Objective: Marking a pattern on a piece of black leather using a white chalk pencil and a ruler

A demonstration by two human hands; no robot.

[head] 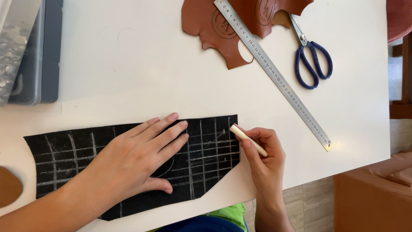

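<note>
Nearest the lower edge, a green and blue garment (214,219) is glimpsed, mostly cut off by the frame. Just above it, a black sheet (210,154) crossed with white chalk lines is spread on the white table (141,64). The left hand (137,161) is laid flat on this sheet, palm down, fingers spread only slightly; a chalked curve is partly hidden beneath it, and its forearm is cut off at the bottom left. The right hand (264,157) is closed around a pale stick of chalk (248,140), whose tip is held at the sheet's right edge; whether the tip touches cannot be made out. At the left border a brown piece (8,187) is seen only in part. Farther off, a steel ruler (274,73) is laid diagonally, its upper end resting across a brown leather scrap (206,25) that is cropped at the top. Blue-handled scissors (311,60) are placed just beside the ruler. At the far left a grey storage box (40,51) is cut off, its contents hard to identify.
</note>
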